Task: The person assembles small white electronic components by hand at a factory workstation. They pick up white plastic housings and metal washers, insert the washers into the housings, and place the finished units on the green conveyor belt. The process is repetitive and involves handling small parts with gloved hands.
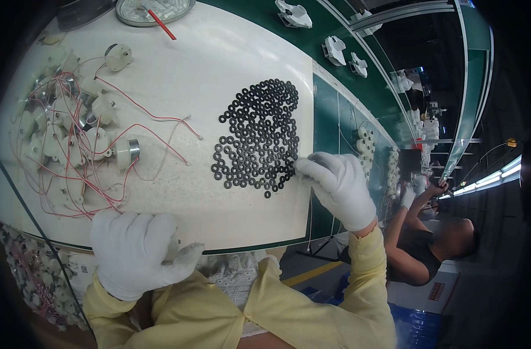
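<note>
The gloved left hand (134, 253) at the table's (230, 221) seven o'clock closes round a mostly hidden pale part (173, 249); the right hand (338, 186) bends its fingers at four o'clock of the black rings (257, 138), whether gripping one I cannot tell; wired motors (98, 142) lie at nine o'clock

From the wearer's head, a single wide fisheye view looks down at close range, centring on small black ring-shaped pieces (258, 142) and reaching right to a bright white strip light (491, 178).
</note>
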Demonstrator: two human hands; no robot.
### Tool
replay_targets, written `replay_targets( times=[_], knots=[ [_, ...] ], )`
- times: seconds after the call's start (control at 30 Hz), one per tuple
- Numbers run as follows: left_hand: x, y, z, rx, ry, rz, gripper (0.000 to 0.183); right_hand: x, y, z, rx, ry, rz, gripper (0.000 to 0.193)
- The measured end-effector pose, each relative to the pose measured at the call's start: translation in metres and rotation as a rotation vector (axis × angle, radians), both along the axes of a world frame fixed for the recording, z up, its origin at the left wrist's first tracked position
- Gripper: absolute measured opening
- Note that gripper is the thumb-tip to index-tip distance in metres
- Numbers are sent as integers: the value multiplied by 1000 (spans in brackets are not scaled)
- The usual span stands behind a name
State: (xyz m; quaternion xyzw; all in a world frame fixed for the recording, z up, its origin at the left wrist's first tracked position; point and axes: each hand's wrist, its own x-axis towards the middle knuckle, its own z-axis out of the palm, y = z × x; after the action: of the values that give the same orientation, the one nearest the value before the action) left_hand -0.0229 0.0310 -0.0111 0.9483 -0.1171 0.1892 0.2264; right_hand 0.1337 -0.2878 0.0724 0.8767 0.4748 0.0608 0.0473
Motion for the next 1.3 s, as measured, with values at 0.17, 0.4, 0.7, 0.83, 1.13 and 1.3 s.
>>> replay_targets(
  times=[0.17,0.4,0.7,0.83,1.13,1.3],
  knots=[
    [0,-3,0,-11,-19,25,28,-2,-13,20,-233,106,19,36],
    [4,-5,-1,3,-76,57,30,-2,-20,24,-252,122,58,29],
    [4,-9,1,-19,1,80,13,-6,-66,-6,-231,-258,-72,38],
    [5,-7,-3,-1,-47,77,16,-43,-97,-16,-335,-330,-249,47],
    [4,-8,-7,-44,-41,114,22,-86,-89,8,159,-226,-580,27],
    [6,-6,-7,-51,-61,96,22,-42,-95,-41,39,-416,-591,19]
  ],
)
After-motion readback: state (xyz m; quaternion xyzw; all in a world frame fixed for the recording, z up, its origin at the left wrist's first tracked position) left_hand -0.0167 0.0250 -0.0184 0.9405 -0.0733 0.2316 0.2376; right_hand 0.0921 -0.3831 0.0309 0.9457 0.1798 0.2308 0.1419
